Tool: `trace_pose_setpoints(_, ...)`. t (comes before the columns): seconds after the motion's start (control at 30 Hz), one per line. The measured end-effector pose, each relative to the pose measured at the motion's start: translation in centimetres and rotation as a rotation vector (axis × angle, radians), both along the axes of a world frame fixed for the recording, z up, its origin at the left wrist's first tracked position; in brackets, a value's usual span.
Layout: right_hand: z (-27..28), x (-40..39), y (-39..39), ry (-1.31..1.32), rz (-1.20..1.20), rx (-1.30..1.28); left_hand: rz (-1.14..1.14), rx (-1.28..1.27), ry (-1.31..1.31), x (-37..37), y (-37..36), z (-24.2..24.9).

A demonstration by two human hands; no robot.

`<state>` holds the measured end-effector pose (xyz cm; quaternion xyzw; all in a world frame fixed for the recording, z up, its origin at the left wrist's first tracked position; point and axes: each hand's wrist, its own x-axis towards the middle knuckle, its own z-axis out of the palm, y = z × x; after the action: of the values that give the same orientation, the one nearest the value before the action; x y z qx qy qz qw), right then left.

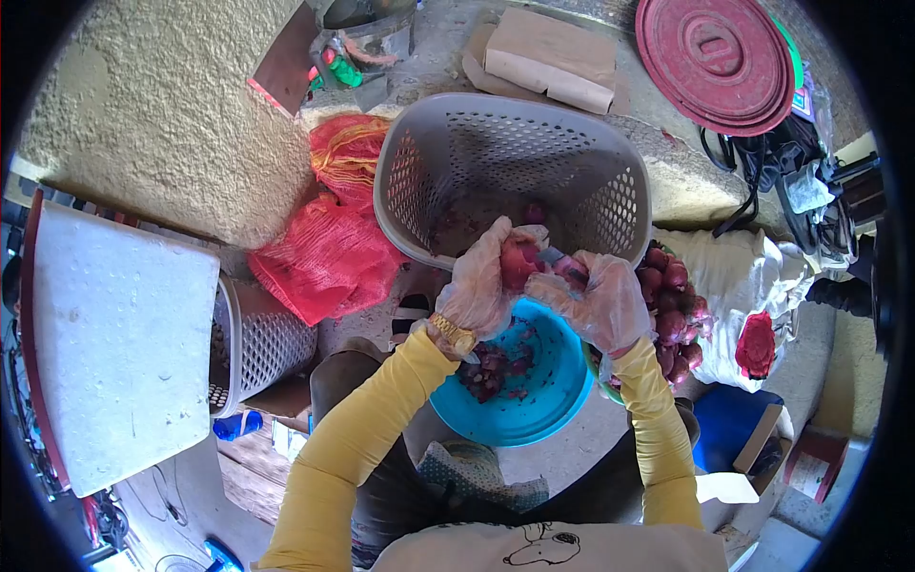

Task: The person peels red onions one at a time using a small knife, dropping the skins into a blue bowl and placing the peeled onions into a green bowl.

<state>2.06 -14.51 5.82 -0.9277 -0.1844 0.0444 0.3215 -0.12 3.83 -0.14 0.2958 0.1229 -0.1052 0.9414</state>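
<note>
My left hand (pixel 477 286), in a clear plastic glove with a gold watch at the wrist, is closed around a red onion (pixel 519 263). My right hand (pixel 602 296), gloved the same way, is closed on what looks like a small knife (pixel 550 255), its greyish blade against the onion. Part of the grip is hidden by the fingers. Both hands are over the near rim of a grey perforated basket (pixel 410 176), which has an onion (pixel 535 212) inside. Below them a blue basin (pixel 548 400) holds onion peelings and pieces (pixel 491 370).
Several red onions (pixel 673 303) are heaped right of my right hand. A red mesh sack (pixel 334 253) lies left of the basket. Around stand a second perforated basket (pixel 272 343), a white foam board (pixel 124 343), a red lid (pixel 715 62), folded cardboard (pixel 551 52) and a white sack (pixel 734 272).
</note>
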Motion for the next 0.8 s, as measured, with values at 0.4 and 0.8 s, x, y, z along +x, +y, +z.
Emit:
trace_pose_setpoints(0.4,-0.9,0.8,-0.5,-0.1,0.024,-0.048,-0.019,-0.061,0.102,1.0,-0.4,-0.4)
trace_pose_setpoints(0.8,-1.3,0.9,-0.6,-0.084,0.01,0.036,-0.097,-0.225,0.015,1.3,0.1,-1.6)
